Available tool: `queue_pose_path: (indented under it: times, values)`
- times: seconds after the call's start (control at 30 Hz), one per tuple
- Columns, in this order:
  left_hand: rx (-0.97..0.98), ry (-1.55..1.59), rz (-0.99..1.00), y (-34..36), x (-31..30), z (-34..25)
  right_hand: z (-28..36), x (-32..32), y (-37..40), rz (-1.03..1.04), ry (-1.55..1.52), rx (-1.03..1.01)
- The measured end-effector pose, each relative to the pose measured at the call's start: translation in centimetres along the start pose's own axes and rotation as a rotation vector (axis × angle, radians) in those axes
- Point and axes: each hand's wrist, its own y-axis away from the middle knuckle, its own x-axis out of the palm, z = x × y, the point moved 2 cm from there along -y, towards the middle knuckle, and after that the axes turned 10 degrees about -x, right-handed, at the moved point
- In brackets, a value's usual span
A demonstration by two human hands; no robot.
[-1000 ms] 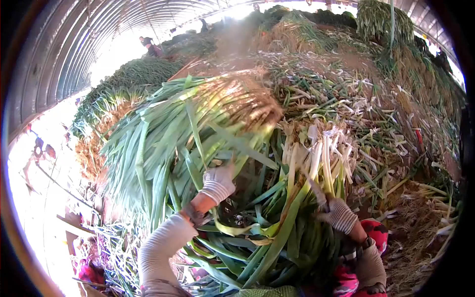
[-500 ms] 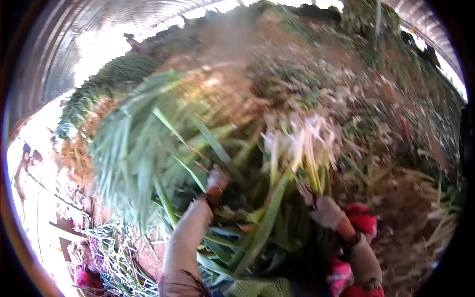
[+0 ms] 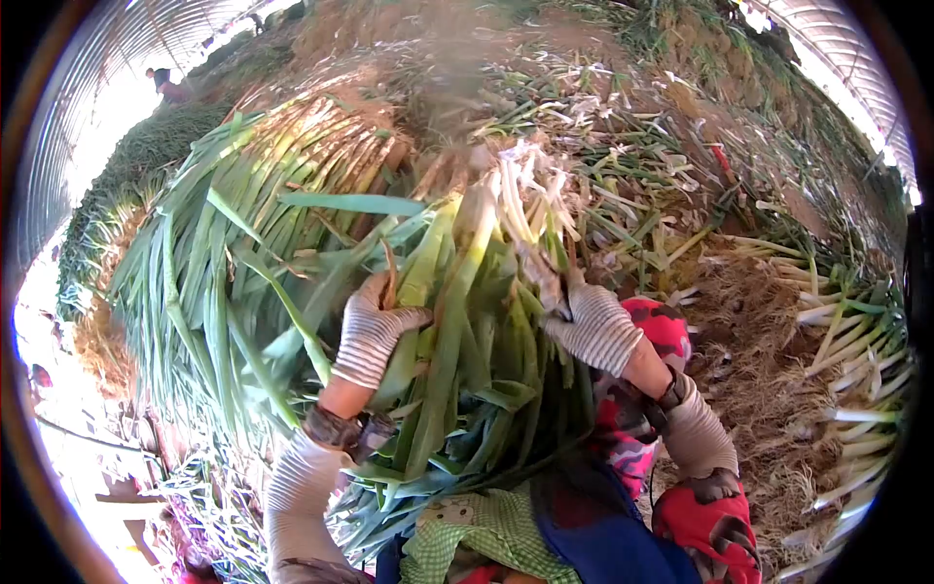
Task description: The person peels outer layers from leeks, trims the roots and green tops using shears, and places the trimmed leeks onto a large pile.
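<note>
A bundle of leeks (image 3: 457, 282) lies across my lap, pale root ends pointing away and broad green leaves towards me. My left hand (image 3: 375, 326), in a striped glove, is closed around a leek at the bundle's left side, its thumb across the stalk and its other fingers partly hidden. A brown, dried leaf strip (image 3: 390, 275) sticks up beside it. On the right side of the bundle, my gloved right hand (image 3: 593, 326) is closed on a dirty, narrow blade-like tool (image 3: 545, 277), which lies against the stalks.
A large stack of leeks (image 3: 214, 253) fans out at left. Trimmings (image 3: 632, 185) cover the ground ahead. Cleaned white-stemmed leeks (image 3: 866, 419) line the right edge, beside a heap of roots (image 3: 759, 389). A person (image 3: 167, 86) is far back at left.
My left hand has come out of the leaves and now shows at the bundle's left side. My right hand and its tool have moved left and up. The view has shifted and sharpened.
</note>
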Motion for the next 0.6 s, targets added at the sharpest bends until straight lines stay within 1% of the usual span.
queue_pose_path:
  times: [0.03,0.1,0.13,0.17,0.23,0.33,0.43,0.47,0.57,0.6]
  values:
    - [0.076,-0.097,-0.059,0.0,0.6,1.4,-0.2,0.0,0.6,0.000,-0.014,-0.040]
    - [0.090,-0.293,-0.143,0.2,2.4,3.2,-0.6,0.3,2.2,0.003,-0.041,-0.120]
    - [0.120,-0.398,-0.150,0.5,3.2,3.5,-0.5,0.6,3.3,0.096,-0.039,-0.155]
    - [0.147,-0.260,-0.111,0.5,4.3,4.0,-0.6,1.7,3.7,0.161,0.084,-0.127]
    - [0.144,-0.560,-0.180,-0.3,4.8,4.7,-1.0,1.8,4.1,0.200,0.105,-0.078]
    - [0.103,-0.727,-0.247,0.4,5.3,3.4,0.1,0.7,4.4,0.180,0.064,-0.037]
    - [0.045,-0.905,-0.257,0.9,5.7,2.9,0.9,2.0,3.4,0.149,0.154,-0.075]
    - [0.073,-0.846,-0.287,0.9,5.9,3.1,0.7,2.2,2.2,0.160,0.163,-0.046]
    - [-0.038,-0.906,-0.270,2.0,6.5,1.5,1.0,1.3,-1.6,0.194,0.171,0.051]
    - [0.120,-1.012,-0.347,1.1,6.5,4.2,0.1,1.9,-2.6,0.171,0.160,-0.032]
